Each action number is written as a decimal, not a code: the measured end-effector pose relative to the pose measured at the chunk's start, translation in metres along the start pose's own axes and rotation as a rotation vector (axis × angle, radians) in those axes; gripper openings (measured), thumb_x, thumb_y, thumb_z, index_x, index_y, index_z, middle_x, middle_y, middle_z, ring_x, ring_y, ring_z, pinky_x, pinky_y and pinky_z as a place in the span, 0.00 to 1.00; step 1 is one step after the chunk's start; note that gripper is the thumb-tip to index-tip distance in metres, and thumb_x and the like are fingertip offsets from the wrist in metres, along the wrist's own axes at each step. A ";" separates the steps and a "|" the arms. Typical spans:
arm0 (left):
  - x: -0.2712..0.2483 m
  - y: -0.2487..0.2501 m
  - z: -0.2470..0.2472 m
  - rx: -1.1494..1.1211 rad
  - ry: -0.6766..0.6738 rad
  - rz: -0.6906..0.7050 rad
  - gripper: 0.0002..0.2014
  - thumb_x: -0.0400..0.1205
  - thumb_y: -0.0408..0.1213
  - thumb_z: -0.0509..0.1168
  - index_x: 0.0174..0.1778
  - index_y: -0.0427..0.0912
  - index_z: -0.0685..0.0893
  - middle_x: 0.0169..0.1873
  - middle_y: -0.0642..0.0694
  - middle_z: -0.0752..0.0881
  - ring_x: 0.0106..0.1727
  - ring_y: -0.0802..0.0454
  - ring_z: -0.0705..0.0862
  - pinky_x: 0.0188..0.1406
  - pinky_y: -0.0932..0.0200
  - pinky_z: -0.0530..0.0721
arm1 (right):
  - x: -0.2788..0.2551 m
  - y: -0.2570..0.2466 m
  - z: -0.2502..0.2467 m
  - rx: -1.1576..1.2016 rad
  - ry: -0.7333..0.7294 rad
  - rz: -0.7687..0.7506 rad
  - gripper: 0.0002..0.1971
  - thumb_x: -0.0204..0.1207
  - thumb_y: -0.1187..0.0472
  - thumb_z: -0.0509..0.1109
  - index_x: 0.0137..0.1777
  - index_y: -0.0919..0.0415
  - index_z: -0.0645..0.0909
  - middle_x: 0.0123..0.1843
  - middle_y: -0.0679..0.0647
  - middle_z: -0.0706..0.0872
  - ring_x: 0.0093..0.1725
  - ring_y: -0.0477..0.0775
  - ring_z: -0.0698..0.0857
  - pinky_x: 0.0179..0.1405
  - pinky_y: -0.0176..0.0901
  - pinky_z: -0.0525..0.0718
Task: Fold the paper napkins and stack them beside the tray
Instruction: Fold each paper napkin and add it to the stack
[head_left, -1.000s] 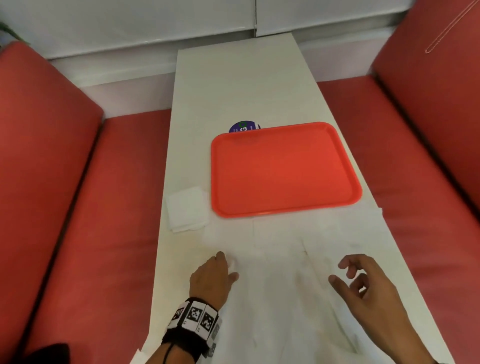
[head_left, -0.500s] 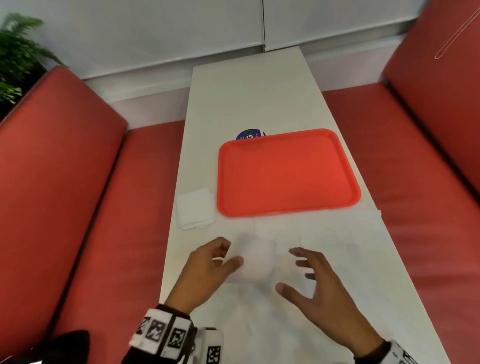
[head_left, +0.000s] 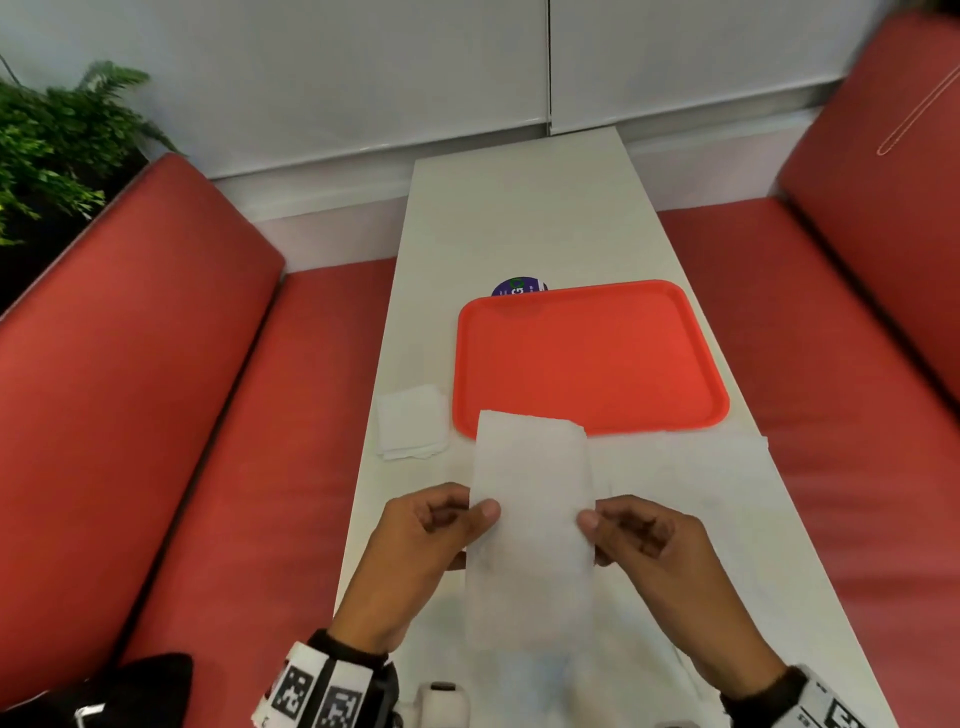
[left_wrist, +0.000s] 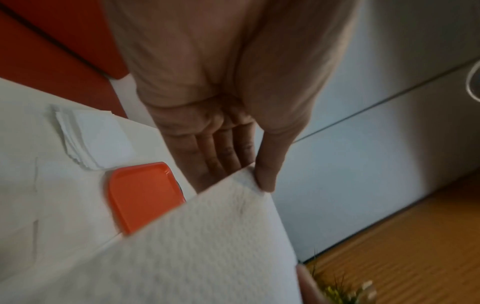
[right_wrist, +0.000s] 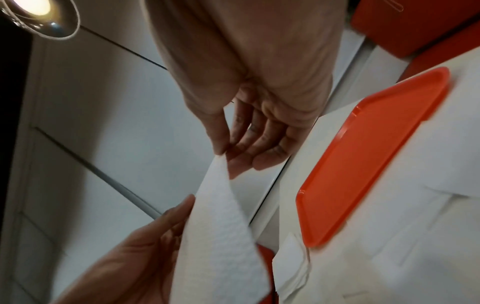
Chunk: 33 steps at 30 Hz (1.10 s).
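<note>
A white paper napkin (head_left: 530, 499) is held up in the air above the table, folded into a long strip. My left hand (head_left: 457, 519) pinches its left edge between thumb and fingers, and my right hand (head_left: 613, 525) pinches its right edge. The same napkin (left_wrist: 207, 246) fills the lower left wrist view under my left hand (left_wrist: 259, 176), and the napkin (right_wrist: 223, 226) hangs from my right hand (right_wrist: 226, 152) in the right wrist view. A stack of folded napkins (head_left: 413, 428) lies left of the orange tray (head_left: 587, 358). More unfolded napkins (head_left: 701, 483) lie flat on the table below the tray.
The narrow white table (head_left: 519, 208) runs away from me between two red benches (head_left: 156, 415). A dark round sticker (head_left: 519, 287) peeks out behind the tray. A green plant (head_left: 57, 135) stands at the far left.
Both hands have come together and lifted one napkin off the table; it now hangs between them as a tall strip. Earlier the hands were low over the flat napkins.
</note>
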<state>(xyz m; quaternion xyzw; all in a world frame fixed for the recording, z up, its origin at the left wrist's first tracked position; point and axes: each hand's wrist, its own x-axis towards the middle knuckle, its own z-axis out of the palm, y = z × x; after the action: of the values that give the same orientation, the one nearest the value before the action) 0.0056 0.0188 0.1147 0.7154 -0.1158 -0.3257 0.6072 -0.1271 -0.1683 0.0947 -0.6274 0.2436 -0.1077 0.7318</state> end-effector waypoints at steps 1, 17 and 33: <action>-0.001 -0.001 0.003 0.013 -0.008 0.003 0.14 0.78 0.45 0.73 0.47 0.36 0.92 0.45 0.35 0.93 0.48 0.41 0.92 0.48 0.49 0.91 | -0.001 0.001 -0.001 -0.017 0.000 0.016 0.11 0.72 0.51 0.76 0.44 0.58 0.92 0.41 0.60 0.92 0.39 0.56 0.88 0.46 0.38 0.86; -0.004 0.001 0.007 -0.089 -0.103 0.087 0.12 0.79 0.31 0.71 0.57 0.34 0.91 0.51 0.32 0.92 0.47 0.39 0.91 0.41 0.50 0.91 | -0.002 -0.015 -0.013 0.086 -0.082 -0.019 0.11 0.79 0.66 0.70 0.58 0.63 0.90 0.56 0.58 0.94 0.56 0.58 0.92 0.60 0.48 0.89; -0.002 0.008 -0.003 -0.164 -0.027 0.088 0.08 0.89 0.34 0.63 0.59 0.48 0.85 0.44 0.43 0.89 0.39 0.48 0.86 0.38 0.55 0.85 | 0.012 -0.021 0.013 0.004 -0.029 -0.108 0.05 0.75 0.68 0.77 0.41 0.58 0.88 0.47 0.61 0.89 0.40 0.58 0.81 0.44 0.45 0.79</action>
<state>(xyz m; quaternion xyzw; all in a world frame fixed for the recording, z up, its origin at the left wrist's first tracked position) 0.0079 0.0208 0.1232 0.6530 -0.1284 -0.3166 0.6759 -0.1076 -0.1669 0.1139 -0.6398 0.1986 -0.1385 0.7294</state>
